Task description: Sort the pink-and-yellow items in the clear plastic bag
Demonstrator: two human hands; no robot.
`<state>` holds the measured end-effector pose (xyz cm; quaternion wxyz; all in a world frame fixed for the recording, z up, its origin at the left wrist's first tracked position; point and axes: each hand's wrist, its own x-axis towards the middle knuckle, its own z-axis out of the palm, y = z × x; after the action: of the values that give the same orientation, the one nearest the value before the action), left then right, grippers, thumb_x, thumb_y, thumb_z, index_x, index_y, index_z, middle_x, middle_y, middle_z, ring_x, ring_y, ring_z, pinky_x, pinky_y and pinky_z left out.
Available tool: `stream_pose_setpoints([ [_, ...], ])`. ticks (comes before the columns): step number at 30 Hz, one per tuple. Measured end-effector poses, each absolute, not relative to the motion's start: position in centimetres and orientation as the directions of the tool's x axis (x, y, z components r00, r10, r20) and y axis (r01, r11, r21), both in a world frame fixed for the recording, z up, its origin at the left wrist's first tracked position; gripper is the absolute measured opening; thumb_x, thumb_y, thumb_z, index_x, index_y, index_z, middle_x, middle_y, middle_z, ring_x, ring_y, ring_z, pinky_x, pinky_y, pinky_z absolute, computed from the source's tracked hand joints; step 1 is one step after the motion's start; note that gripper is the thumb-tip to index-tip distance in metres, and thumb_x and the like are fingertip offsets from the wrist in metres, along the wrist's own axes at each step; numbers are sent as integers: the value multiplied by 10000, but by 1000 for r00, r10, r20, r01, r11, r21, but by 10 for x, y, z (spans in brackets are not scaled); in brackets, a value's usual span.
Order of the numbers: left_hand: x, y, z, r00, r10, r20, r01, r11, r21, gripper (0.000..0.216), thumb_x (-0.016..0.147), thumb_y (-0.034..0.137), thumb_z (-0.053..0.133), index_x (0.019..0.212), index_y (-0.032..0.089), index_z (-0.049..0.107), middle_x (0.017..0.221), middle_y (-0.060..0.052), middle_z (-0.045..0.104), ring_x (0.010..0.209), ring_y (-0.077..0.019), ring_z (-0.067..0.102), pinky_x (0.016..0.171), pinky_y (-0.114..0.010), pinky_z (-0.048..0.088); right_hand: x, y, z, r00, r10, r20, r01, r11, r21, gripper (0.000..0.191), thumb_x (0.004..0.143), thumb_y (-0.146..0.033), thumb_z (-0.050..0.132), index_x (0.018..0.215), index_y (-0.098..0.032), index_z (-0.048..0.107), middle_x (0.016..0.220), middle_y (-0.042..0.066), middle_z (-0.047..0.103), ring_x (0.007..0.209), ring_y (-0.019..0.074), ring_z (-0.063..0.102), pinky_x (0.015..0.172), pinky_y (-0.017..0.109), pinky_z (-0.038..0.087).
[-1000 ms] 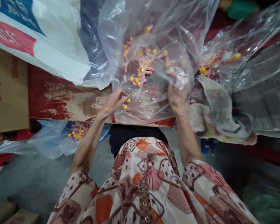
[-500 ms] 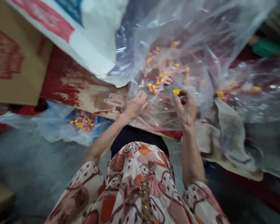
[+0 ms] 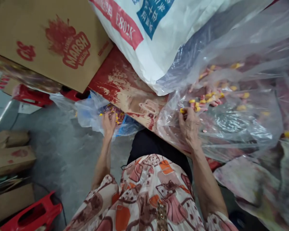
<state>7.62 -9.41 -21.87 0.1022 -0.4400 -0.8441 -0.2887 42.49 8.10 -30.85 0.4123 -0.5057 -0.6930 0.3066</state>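
Right hand (image 3: 189, 127) pinches one yellow piece (image 3: 182, 110) near tabletop (image 3: 127, 88) front edge; left hand (image 3: 109, 124), grip indiscernible, at bagged pieces (image 3: 120, 117) below.

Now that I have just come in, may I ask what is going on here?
A person is handling small pink-and-yellow pieces at a worn red table. The right hand has a yellow-ended piece at its fingertips, near others amid clear plastic. The left hand is over similar pieces in a plastic liner below the table's edge; whether it holds one is unclear.
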Motion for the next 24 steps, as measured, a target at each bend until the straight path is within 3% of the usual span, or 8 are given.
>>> stream_pose_setpoints([
  [3,70,-87,-208,-579,647,497,815,429,390,573,1090,776,456,1099,238,654,1058,-128,689,1049,-327,677,909,-588,597,424,80,-307,-116,957,267,436,291,-851,218,1035,-420,488,1078,-260,630,1006,113,744,889,284,697,895,488,611],
  [6,112,-37,-202,-453,724,521,873,242,423,399,1181,535,441,1198,220,685,1165,-135,728,1109,-290,715,986,-525,616,423,79,-304,-107,960,260,442,280,-852,228,1053,-416,471,1083,-255,630,997,116,749,874,282,694,876,475,601],
  [9,169,45,-207,-229,843,486,895,-14,446,361,1226,430,411,1260,208,694,1249,-86,748,1213,-219,720,1105,-415,599,424,78,-302,-130,959,250,453,282,-846,247,1086,-410,446,1112,-246,628,1009,118,750,880,277,691,864,456,593],
  [11,199,103,-216,-93,895,436,894,-118,431,303,1228,349,430,1326,194,670,1337,-102,732,1283,-230,688,1168,-422,565,425,76,-301,-162,954,252,469,300,-831,250,1097,-385,435,1130,-233,631,1040,130,754,905,273,691,876,443,589],
  [13,216,151,-227,-58,920,387,911,-110,397,223,1205,313,512,1305,178,658,1362,-136,710,1314,-279,647,1176,-468,546,427,75,-300,-182,951,249,498,308,-811,245,1099,-362,433,1112,-223,635,1054,142,758,912,268,689,858,418,576],
  [15,221,184,-238,-70,942,327,932,-55,358,156,1190,288,545,1167,181,656,1337,-157,697,1321,-313,600,1162,-496,535,429,74,-298,-172,954,246,515,300,-803,240,1106,-370,448,1088,-221,635,1027,135,757,877,257,679,818,389,556],
  [19,213,211,-242,-32,966,258,933,-64,355,223,1175,207,555,951,217,552,1215,-144,682,1280,-303,562,1139,-457,521,429,72,-298,-78,950,301,462,302,-834,276,1133,-422,454,1136,-221,644,985,91,744,791,221,656,791,351,547],
  [24,204,200,-217,-85,952,293,826,-97,555,304,1067,267,808,993,234,514,972,-28,622,1035,-218,613,1052,-378,551,425,73,-299,-55,966,252,489,246,-837,319,1128,-473,449,978,-241,610,928,93,724,776,223,634,762,350,509],
])
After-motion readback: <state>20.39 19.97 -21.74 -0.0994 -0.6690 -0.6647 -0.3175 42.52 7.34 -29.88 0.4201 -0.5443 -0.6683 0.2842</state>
